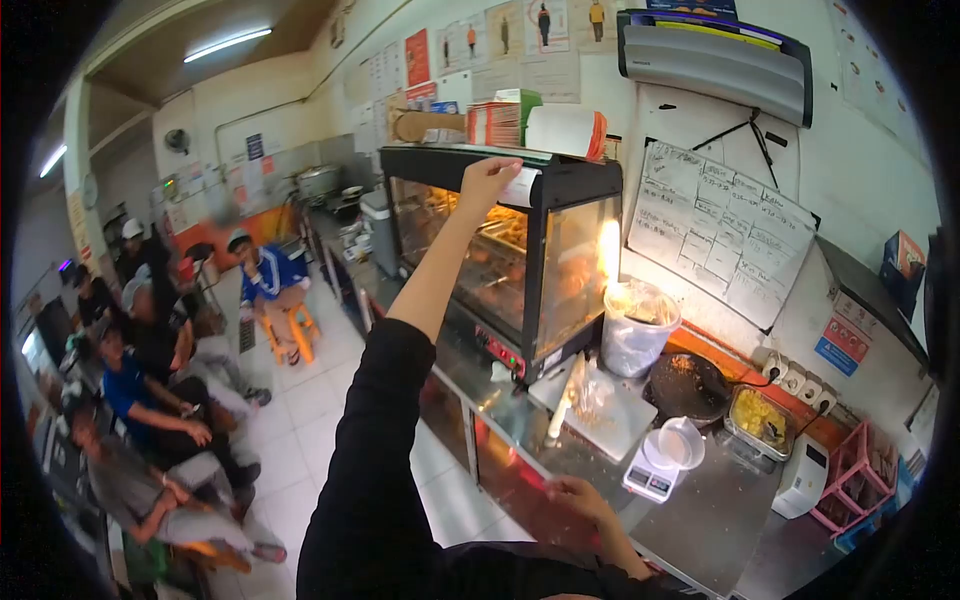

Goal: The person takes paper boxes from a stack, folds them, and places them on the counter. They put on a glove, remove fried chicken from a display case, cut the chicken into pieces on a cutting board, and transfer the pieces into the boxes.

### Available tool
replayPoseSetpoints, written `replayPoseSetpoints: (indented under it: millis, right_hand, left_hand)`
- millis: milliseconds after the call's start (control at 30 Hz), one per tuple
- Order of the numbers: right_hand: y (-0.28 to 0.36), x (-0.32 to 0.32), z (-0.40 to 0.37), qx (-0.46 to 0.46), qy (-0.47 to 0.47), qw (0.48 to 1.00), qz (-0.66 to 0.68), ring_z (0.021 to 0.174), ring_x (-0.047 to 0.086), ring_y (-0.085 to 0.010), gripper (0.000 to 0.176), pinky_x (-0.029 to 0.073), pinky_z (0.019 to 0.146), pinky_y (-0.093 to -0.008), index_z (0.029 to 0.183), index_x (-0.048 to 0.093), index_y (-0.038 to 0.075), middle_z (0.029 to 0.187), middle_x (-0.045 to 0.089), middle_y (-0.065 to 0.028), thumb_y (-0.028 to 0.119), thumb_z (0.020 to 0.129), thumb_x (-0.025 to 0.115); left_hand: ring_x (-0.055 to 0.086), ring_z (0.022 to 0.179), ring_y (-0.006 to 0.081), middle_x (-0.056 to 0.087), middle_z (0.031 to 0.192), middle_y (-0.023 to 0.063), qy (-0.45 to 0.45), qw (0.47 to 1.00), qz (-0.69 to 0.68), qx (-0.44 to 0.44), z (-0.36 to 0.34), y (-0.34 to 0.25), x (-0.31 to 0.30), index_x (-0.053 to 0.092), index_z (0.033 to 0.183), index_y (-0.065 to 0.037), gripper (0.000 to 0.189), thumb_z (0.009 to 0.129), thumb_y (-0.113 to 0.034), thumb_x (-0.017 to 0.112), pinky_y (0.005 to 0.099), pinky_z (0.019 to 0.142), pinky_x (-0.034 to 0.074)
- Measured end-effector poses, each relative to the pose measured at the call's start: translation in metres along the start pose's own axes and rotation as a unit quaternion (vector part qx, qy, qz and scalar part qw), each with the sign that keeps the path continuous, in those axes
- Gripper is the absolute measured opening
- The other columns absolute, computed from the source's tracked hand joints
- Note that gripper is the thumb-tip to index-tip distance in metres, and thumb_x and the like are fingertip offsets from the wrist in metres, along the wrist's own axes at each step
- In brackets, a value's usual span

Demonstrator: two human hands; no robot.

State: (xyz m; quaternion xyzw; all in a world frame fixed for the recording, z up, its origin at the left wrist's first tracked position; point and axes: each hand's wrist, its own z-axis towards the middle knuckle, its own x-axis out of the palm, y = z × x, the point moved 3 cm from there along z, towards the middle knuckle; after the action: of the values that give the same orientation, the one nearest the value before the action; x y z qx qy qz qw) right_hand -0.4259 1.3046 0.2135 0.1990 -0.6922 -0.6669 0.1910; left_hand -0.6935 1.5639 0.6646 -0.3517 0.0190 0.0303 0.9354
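Observation:
My left hand (488, 183) reaches up to the top front corner of a black glass food warmer (580, 183). Its fingers are pinched at the upper edge of a small white paper slip (520, 187), which lies against the warmer's top rim. Browned food pieces (505, 232) sit behind the glass under warm light. Low over the front edge of the steel counter (690, 535) is my right hand (583, 500), fingers bent and partly blurred. Just right of it stands a white kitchen scale (650, 480) with a clear plastic cup (680, 443) on it.
A white cutting board (610, 425) carries a knife (566, 400) and a plastic bag. Behind are a lined bucket (637, 340), a dark round pan (690, 388) and a tray of yellow food (762, 418). Paper packaging (495, 123) tops the warmer. Several people sit at left.

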Motion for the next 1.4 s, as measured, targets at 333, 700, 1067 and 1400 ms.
replayPoseSetpoints:
  millis: [333,700,1067,1400]
  right_hand:
    - [-0.027,-0.054,0.116,0.05,-0.233,0.971,0.007,0.087,0.061,-0.0125,0.03,0.048,0.074,-0.0248,0.114,0.06,0.0,0.096,0.066,-0.0054,0.013,0.087,0.064]
    - [0.424,-0.005,0.325,-0.37,-0.429,0.553,-0.611,0.097,0.055,-0.0303,0.042,0.043,0.085,-0.0402,0.113,0.061,0.007,0.103,0.06,-0.0111,0.009,0.072,0.069]
    - [0.487,0.033,0.459,-0.154,-0.566,0.356,-0.727,0.081,0.052,-0.0327,0.019,0.039,0.073,-0.0401,0.089,0.057,0.003,0.082,0.054,-0.0131,0.021,0.084,0.06]
    - [0.485,0.038,0.479,-0.043,-0.627,0.285,-0.724,0.085,0.05,-0.0339,0.028,0.037,0.079,-0.0398,0.089,0.058,0.001,0.087,0.053,-0.014,0.028,0.091,0.051]
  left_hand:
    - [0.053,0.068,0.0118,0.059,0.073,0.0048,0.061,0.975,0.191,0.098,0.111,0.116,-0.025,0.07,0.093,0.0,0.035,0.083,-0.034,0.067,0.0279,0.063,0.042]
    - [0.051,0.097,0.0294,0.056,0.102,0.0108,0.196,0.851,0.137,0.468,0.144,0.147,-0.067,0.057,0.112,-0.008,0.054,0.075,-0.044,0.07,0.0393,0.088,0.037]
    - [0.05,0.112,0.0323,0.053,0.122,0.0133,0.193,0.777,0.032,0.599,0.177,0.192,-0.197,0.052,0.123,-0.005,0.062,0.071,-0.032,0.073,0.0419,0.094,0.04]
    - [0.062,0.08,0.0313,0.061,0.094,0.0168,-0.074,0.944,0.231,0.224,0.335,0.252,-0.395,0.044,0.114,-0.001,0.065,0.071,-0.038,0.075,0.0394,0.072,0.05]
